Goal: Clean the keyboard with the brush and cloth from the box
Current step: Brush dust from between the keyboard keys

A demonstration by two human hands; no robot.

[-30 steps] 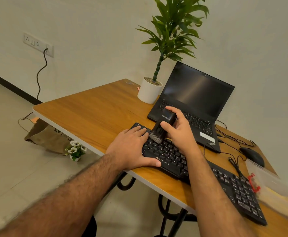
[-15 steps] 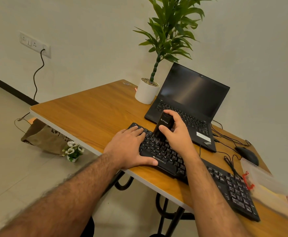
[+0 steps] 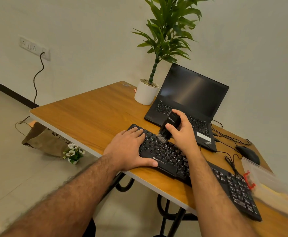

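A black keyboard [image 3: 172, 159] lies along the near edge of the wooden table [image 3: 92, 115]. My left hand [image 3: 129, 147] rests flat on its left end, thumb along the front edge, pinning it. My right hand [image 3: 182, 132] grips a black brush [image 3: 168, 127] by its boxy handle, bristles down on the upper key rows just right of my left fingers. A clear plastic box [image 3: 266, 182] with a red latch stands at the right edge, blurred. No cloth is visible.
An open black laptop [image 3: 191, 100] sits behind the keyboard, with a potted plant [image 3: 146, 93] to its left. A black mouse [image 3: 247, 153] and cables lie at the right. A paper bag [image 3: 44, 139] and small flower pot [image 3: 73, 154] stand on the floor.
The brush has swept back along the upper key rows with my right hand. My left hand has stayed on the keyboard's left end. The camera view has shifted slightly.
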